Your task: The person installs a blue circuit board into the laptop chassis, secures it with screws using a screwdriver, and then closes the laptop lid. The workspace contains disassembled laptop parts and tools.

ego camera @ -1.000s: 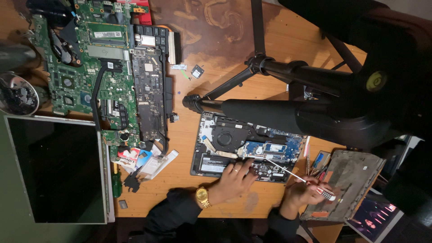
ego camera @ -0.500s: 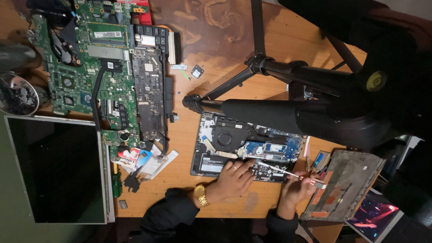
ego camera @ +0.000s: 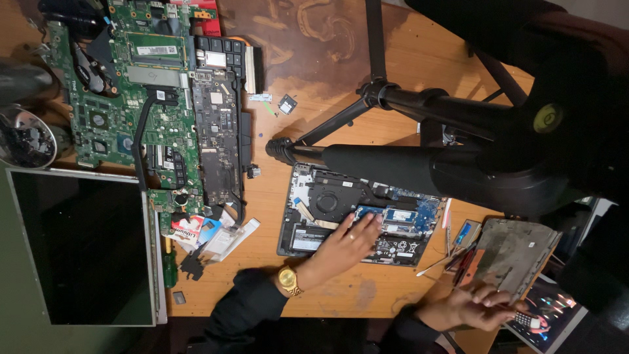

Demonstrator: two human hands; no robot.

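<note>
1. A wooden table (ego camera: 406, 59) fills most of the view; its top is orange-brown, with a darker worn patch (ego camera: 308, 39) at the far edge.
2. Light is dim and warm (edges fall into shadow).
3. A black tripod (ego camera: 393, 105) stands across it.

Dim, warm light on the wooden table (ego camera: 406, 59), corners falling into shadow, right edge perhaps slightly blurred
</note>
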